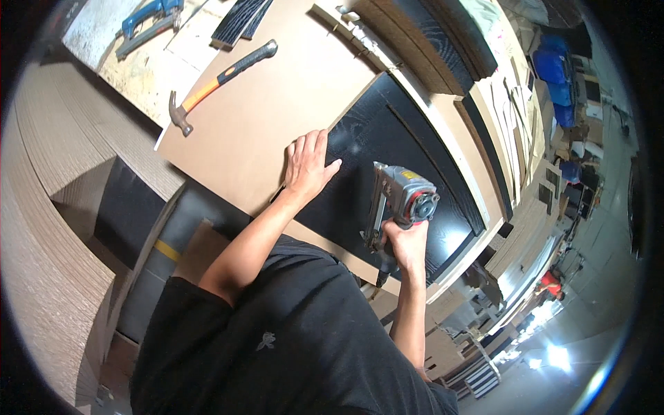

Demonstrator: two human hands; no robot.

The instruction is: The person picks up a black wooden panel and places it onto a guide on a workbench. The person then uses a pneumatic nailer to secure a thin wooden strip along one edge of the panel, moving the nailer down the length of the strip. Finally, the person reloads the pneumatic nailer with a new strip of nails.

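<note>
A black wood-grain panel lies on a brown board on the workbench. My right hand grips the handle of a grey and red nail gun over the panel. The gun's nose points toward the panel's far left part; whether it touches the surface I cannot tell. Flat at the panel's left edge rests my left hand, its fingers stretched out and the thumb reaching onto the black surface. It holds nothing.
A claw hammer with an orange and black handle lies on the brown board. A blue staple gun and black strips are beyond it. Stacked dark boards and a long pale batten border the panel's far right. Wood-grain panels stand at the left.
</note>
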